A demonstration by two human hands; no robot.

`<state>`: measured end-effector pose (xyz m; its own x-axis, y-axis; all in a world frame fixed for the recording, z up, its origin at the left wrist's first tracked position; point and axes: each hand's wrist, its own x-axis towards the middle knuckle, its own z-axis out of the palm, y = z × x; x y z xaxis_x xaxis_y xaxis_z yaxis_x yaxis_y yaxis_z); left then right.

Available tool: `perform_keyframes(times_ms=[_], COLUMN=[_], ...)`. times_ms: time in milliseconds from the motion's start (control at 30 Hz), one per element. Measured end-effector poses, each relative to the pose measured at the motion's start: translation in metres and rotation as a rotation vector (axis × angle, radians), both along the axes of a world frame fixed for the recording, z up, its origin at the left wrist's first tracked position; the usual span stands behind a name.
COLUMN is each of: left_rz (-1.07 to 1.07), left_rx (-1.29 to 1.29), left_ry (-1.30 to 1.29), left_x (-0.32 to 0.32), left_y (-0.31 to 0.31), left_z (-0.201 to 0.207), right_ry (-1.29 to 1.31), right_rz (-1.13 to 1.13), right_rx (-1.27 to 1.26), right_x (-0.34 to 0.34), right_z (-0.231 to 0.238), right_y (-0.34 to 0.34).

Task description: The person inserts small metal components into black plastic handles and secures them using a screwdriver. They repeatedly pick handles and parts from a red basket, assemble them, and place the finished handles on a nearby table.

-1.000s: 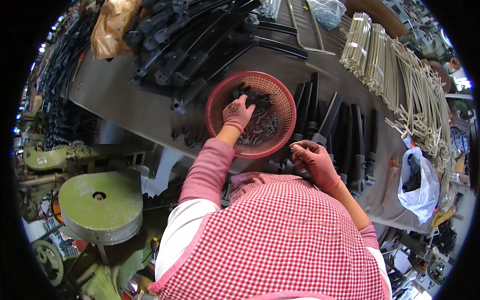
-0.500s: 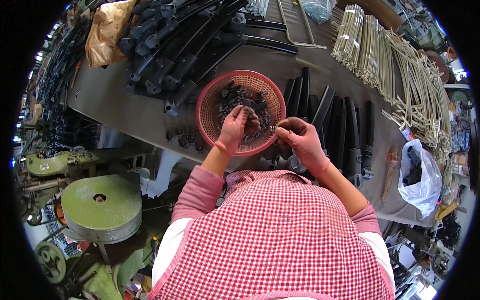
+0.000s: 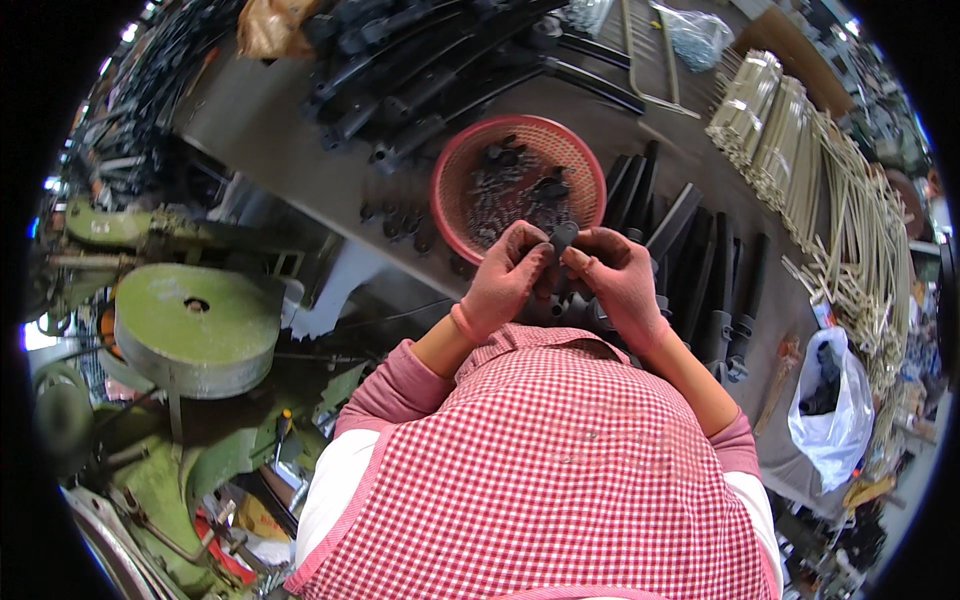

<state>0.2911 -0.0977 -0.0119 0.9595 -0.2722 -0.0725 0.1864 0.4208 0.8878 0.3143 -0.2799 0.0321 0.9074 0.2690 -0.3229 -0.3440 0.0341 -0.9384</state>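
Closer together than half a second ago, the left hand [image 3: 505, 275] pinches a small black cap [image 3: 564, 236] and the right hand [image 3: 620, 280] presses its fingertips together beside it, gripping what I cannot tell. Just beyond is a red basket [image 3: 582, 150] of springs [image 3: 500, 200]; farther off lie bundled pale rods [image 3: 748, 100].

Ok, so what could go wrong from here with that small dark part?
The small dark part is held where your left hand and right hand meet, so it could slip. If it fell into the red basket, it might mix with the dark pieces there.
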Motion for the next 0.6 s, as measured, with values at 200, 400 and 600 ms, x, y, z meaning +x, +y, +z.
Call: perform_keyframes(times_ms=[200,400,600], left_rz=[0.139,0.186,0.273], left_rx=[-0.118,-0.261,-0.132], left_ry=[0.160,0.255,0.293], left_x=[-0.035,-0.063,-0.067], left_y=[0.014,0.037,0.056], left_z=[-0.030,-0.051,-0.083], right_ry=[-0.386,-0.526,-0.593], right_rz=[0.399,0.489,0.684], right_rx=[-0.368,-0.475,-0.601], right_x=[-0.013,-0.012,-0.002], right_z=[-0.018,-0.031,-0.061], right_y=[0.017,0.054,0.080])
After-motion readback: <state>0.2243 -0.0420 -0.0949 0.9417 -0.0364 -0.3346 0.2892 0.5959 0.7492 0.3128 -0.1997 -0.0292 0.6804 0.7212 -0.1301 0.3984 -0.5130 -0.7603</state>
